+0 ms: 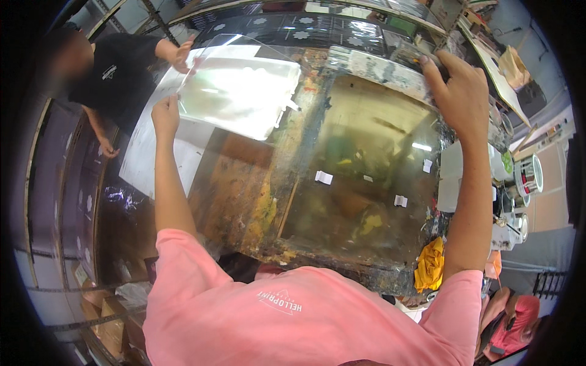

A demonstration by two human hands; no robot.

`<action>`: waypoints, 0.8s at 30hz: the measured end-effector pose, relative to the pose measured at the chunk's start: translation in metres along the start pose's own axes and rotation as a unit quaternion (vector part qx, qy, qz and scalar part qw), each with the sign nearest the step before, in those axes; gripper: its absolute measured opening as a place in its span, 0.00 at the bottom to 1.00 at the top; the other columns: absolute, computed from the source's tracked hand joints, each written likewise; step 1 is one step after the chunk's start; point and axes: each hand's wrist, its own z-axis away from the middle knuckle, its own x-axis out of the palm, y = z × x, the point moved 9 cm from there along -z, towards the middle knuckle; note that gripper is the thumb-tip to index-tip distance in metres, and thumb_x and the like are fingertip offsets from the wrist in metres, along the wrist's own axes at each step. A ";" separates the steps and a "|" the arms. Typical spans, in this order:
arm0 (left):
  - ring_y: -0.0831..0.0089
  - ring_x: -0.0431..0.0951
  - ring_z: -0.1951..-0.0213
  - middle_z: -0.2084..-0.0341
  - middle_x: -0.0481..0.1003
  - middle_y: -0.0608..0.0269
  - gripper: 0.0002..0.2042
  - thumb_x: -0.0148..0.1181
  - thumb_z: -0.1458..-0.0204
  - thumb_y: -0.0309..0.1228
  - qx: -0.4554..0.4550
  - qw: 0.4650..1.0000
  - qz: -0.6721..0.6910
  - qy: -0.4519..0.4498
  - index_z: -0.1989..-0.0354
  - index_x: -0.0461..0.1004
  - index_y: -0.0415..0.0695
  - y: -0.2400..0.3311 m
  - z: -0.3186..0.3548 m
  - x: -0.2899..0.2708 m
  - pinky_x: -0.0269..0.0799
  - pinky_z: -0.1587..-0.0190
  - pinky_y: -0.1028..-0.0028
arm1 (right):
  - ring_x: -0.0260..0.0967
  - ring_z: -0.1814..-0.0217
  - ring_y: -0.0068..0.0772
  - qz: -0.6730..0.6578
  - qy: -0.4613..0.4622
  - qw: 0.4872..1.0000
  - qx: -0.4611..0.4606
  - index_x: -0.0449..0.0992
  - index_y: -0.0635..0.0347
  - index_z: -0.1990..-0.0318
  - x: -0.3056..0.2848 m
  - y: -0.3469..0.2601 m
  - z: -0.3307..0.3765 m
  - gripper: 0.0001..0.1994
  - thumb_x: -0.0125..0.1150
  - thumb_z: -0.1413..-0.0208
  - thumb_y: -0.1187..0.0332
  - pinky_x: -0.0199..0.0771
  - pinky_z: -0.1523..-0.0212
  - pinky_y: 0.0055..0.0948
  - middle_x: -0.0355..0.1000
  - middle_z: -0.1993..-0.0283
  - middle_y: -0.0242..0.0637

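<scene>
My left hand (166,116) is closed, its fingers pinching the near left edge of a clear plastic sheet (241,91) that shines with reflected light. The sheet lies over white sheets (160,155) on the left of the table. At the far right, my right hand (459,91) curls round a dark object, mostly hidden under its fingers, at the corner of a paint-stained frame (381,73). Inside that frame is a see-through yellowish screen (360,134) bearing several small white scraps, one a folded paper piece (323,177).
A co-worker in a dark shirt (125,70) stands at the left, one hand (178,56) by the sheet's far left corner. White tubs (528,174) stand right of the table. A crumpled yellow cloth (430,265) lies at its near right corner. Shelves (73,183) line the left.
</scene>
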 end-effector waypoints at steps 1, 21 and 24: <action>0.52 0.81 0.71 0.75 0.79 0.41 0.22 0.56 0.34 0.44 -0.004 1.000 -0.009 0.004 0.63 0.82 0.33 -0.017 -0.005 0.003 0.72 0.61 0.58 | 0.72 0.64 0.54 -0.001 -0.018 1.000 0.014 0.76 0.63 0.68 0.002 0.001 -0.001 0.24 0.56 0.35 0.47 0.63 0.55 0.42 0.76 0.69 0.49; 0.56 0.50 0.20 0.23 0.59 0.62 0.25 0.34 0.26 0.45 0.226 0.919 -0.251 -0.206 0.26 0.66 0.53 0.112 0.137 0.115 0.21 0.25 0.32 | 0.75 0.60 0.53 0.008 -0.027 1.000 0.010 0.79 0.63 0.64 0.005 0.003 0.004 0.25 0.56 0.35 0.45 0.64 0.55 0.44 0.78 0.66 0.50; 0.56 0.55 0.22 0.26 0.64 0.60 0.26 0.31 0.25 0.45 0.207 0.926 -0.216 -0.232 0.26 0.65 0.51 0.112 0.130 0.116 0.22 0.25 0.31 | 0.76 0.59 0.53 0.010 0.008 1.000 -0.002 0.81 0.62 0.61 0.003 0.002 0.008 0.25 0.56 0.36 0.45 0.65 0.55 0.45 0.78 0.66 0.49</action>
